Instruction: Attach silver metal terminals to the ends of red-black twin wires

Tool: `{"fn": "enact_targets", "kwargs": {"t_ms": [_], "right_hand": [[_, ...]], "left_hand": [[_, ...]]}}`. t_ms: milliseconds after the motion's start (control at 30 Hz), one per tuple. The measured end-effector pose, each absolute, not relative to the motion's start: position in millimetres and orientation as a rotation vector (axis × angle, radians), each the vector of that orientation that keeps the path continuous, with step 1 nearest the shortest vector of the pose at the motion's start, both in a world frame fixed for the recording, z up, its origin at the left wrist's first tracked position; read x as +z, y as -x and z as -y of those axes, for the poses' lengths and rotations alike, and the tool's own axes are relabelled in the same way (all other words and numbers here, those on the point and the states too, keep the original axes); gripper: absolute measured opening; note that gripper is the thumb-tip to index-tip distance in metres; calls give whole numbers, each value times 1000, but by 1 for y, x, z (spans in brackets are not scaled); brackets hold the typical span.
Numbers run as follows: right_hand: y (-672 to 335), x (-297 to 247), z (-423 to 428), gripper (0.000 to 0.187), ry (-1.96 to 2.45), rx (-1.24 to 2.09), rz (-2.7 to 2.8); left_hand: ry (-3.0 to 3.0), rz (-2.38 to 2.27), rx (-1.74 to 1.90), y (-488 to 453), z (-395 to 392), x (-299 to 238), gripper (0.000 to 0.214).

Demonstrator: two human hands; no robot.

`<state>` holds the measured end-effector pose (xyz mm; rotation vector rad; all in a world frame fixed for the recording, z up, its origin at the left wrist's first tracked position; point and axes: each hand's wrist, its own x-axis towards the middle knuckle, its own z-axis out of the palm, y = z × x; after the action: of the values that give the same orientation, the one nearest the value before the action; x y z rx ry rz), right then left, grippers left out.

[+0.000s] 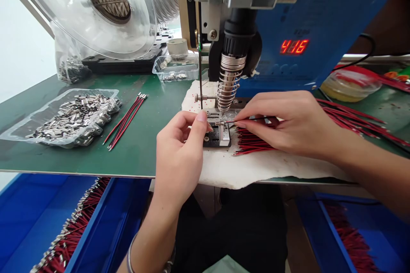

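My right hand [288,121] pinches a thin red-and-black wire [229,122] between thumb and fingers, its end reaching left over a small metal fixture [225,137]. At the fixture's left side my left hand [181,153] is closed, thumb against index finger; what lies between them is hidden. Straight above the fixture stands a soldering machine's tip holder, wrapped in a coil spring [229,81], with a thin feed tube [200,72] at its left. Under my right hand a bundle of red and black wires [251,141] rests on a white cloth [224,166].
A clear tray [19,134] of small metal cylinders stands left, beside several wired pieces [124,121]. Behind are a fume hood [73,13] and a blue machine [323,21] showing 416. Blue bins [92,226] with wired parts sit below the table edge. More wires [349,121] lie right.
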<state>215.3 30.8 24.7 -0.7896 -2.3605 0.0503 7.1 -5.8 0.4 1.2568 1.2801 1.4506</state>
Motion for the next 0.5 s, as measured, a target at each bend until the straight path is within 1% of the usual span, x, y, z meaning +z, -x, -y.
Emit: {"fn": "enact_targets", "kwargs": {"t_ms": [200,267,400,500], "right_hand": [[-213,28,-23,10,715,-10,2262],[-211,30,-18,10,668,-24,2208],[-207,34,-8,12,599,-15,2169],[-206,36,-4,10,583,56,2159]], "left_hand": [[-1108,-1235,1672,-5,20,4,32],[-1194,-1246,1584,-6,29,5,29],[-1432,-1110,1271,-21,43,4,12],[-1430,-965,1208,-35,46,1,16]]}}
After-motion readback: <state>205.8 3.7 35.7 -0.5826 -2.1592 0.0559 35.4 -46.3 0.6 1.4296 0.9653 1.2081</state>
